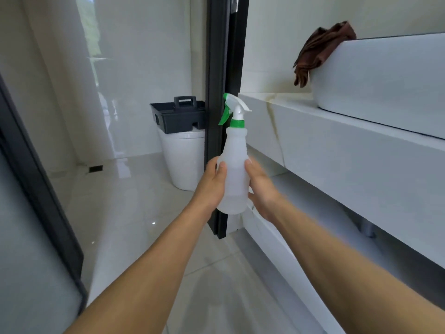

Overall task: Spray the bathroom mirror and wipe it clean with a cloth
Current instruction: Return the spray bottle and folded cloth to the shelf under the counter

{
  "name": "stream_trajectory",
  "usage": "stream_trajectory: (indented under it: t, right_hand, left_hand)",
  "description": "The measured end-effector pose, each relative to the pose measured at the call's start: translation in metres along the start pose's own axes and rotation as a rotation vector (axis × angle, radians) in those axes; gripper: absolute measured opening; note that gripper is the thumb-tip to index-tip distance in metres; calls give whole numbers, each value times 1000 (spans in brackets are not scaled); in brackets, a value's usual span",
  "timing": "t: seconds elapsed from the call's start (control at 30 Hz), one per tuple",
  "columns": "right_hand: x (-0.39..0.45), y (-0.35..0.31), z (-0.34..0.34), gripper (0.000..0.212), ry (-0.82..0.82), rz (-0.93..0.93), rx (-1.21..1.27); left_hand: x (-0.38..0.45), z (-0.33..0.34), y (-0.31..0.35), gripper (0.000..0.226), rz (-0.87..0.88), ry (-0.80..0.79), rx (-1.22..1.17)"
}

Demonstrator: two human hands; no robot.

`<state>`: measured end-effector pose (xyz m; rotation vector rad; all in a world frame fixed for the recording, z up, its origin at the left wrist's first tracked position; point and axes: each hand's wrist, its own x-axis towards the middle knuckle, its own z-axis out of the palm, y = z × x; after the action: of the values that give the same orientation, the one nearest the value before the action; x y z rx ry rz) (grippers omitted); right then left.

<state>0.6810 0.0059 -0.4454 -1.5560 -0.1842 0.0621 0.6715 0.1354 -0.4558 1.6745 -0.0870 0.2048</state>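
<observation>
Two bare forearms reach forward and meet at a spray bottle, held upright between them. The left hand wraps the bottle's left side with its thumb laid on the front; the right hand cups the right side and lower part, fingers curled round it. The bottle is a translucent, smooth plastic cylinder that narrows to a rounded shoulder, topped by a green collar and a white trigger head with a green lever and nozzle pointing left. Directly behind the bottle stands a black, matte vertical frame post. To the bottle's right runs a long white glossy counter with a yellowish vein. Above and right of the bottle, a brown, soft, crumpled cloth hangs over the rim of a white, smooth rounded basin. Left of and beyond the bottle, a dark grey plastic caddy with a loop handle sits on a white rounded toilet. The mirror is out of view.
</observation>
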Motion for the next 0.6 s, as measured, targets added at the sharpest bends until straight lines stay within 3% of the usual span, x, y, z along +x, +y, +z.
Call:
stream_trajectory:
  t: [0.33, 0.6]
  right_hand:
    - [-24, 73, -19, 30, 78, 119, -22]
    - [-29, 126, -40, 37, 95, 413, 139]
  left_hand:
    - [-15, 34, -72, 43, -135, -38, 81]
    - [-9, 47, -98, 46, -417, -139, 214]
